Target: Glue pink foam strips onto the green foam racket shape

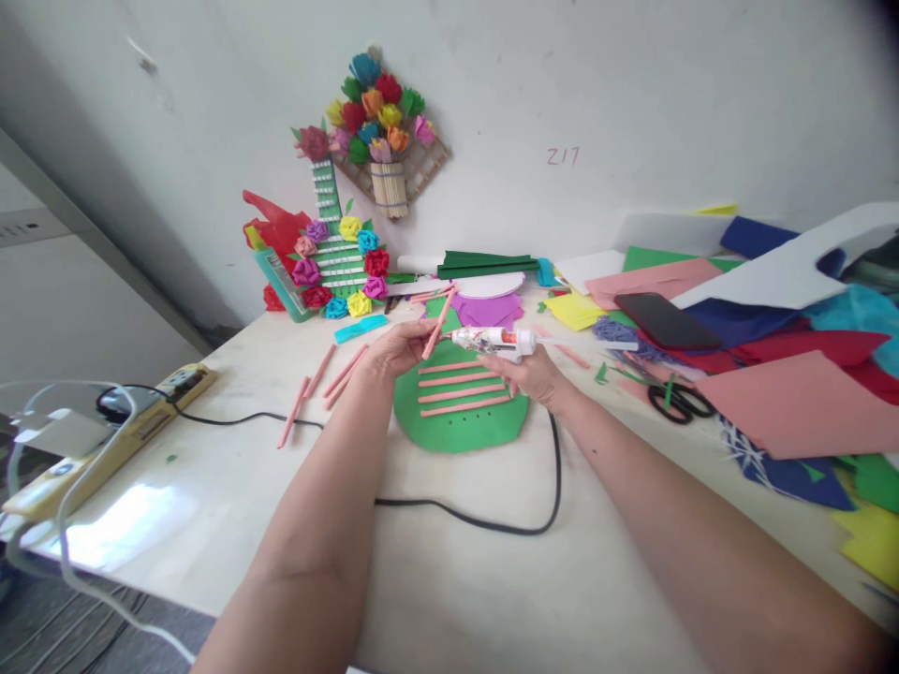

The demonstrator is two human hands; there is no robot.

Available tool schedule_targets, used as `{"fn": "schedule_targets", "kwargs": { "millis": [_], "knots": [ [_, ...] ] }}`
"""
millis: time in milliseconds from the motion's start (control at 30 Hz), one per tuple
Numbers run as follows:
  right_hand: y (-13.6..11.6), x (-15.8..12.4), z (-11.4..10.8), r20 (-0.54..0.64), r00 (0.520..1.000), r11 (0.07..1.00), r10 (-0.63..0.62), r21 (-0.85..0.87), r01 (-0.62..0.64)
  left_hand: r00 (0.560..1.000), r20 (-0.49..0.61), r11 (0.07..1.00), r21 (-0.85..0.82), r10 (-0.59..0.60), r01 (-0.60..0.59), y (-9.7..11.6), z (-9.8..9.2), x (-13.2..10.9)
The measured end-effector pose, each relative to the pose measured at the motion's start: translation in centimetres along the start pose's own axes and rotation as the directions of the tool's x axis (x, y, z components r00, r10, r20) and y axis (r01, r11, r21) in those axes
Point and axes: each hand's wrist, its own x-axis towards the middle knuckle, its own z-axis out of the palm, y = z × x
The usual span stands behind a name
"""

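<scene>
My left hand [405, 346] pinches a rolled pink paper stick [439, 323], tilted upward. A white hot glue gun [502, 341] is in my right hand [532, 374], its nozzle pointing left at the stick; I cannot tell whether they touch. Beneath both hands lies a green guitar-shaped paper cutout [460, 435] with several pink sticks [464, 393] in parallel rows across it. A line of small dark dots shows below the lowest row. More loose pink sticks [309, 393] rest on the table left of my left hand.
Finished paper-flower guitar [341, 253] leans by the wall; a flower basket [389, 187] hangs there. Coloured paper [801, 402], black scissors [680, 401] and a phone [667, 321] lie right. A black cord [478, 520] loops across the table; a power strip [161, 402] sits left.
</scene>
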Motion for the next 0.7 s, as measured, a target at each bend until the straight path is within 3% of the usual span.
{"fn": "schedule_targets", "kwargs": {
  "millis": [133,300,467,600,700],
  "knots": [
    [1.0,0.4,-0.4,-0.203,0.979,0.992,0.004,0.124,0.021,0.995,0.094,0.987,0.148,0.045,-0.059,0.4,-0.6,-0.2],
    [1.8,0.9,-0.8,-0.431,0.900,0.945,0.070,0.318,0.078,0.971,0.162,0.879,0.418,0.176,-0.230,0.8,-0.9,-0.3],
    [1.8,1.1,-0.6,-0.486,0.866,0.901,0.122,0.419,0.109,0.936,0.201,0.653,0.673,0.289,-0.346,0.9,-0.3,-0.4],
    [1.8,1.2,-0.6,-0.472,0.863,0.879,0.180,0.472,0.075,0.910,0.223,0.403,0.841,0.348,-0.360,0.9,-0.1,-0.4],
    [2.0,1.3,-0.7,-0.482,0.833,0.841,0.270,0.539,0.039,0.890,0.277,0.250,0.891,0.362,-0.379,0.8,-0.3,0.0]
  ]
}}
